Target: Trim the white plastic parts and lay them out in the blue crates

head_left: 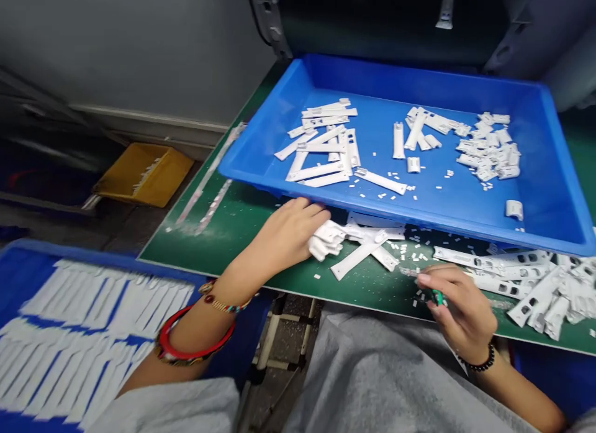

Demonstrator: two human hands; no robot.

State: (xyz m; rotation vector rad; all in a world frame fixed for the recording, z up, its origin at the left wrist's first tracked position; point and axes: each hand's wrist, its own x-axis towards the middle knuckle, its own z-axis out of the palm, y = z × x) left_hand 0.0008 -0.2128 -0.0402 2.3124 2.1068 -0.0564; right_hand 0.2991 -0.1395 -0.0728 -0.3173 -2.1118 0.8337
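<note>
My left hand [291, 231], fingers curled, grips a small bunch of white plastic pieces [326, 239] just in front of the blue tray. Beside that bunch, several long white plastic strips [361, 254] lie crossed on the green tabletop [251, 234]. Near the table's front edge, my right hand [459, 309] is closed round a small tool with green on it [437, 296]; its kind is mostly hidden by the fingers. To the right of that hand is a heap of white slotted strips [544, 293].
A large blue tray [395, 212] holds white strips, a pile of short white pieces [491, 147] and scraps. Tiny white offcuts [414, 246] litter the table. Lower left, a blue bin [93, 259] carries rows of white strips. A yellow bin [144, 172] sits beyond; a dark conveyor belt [386, 29] stands behind.
</note>
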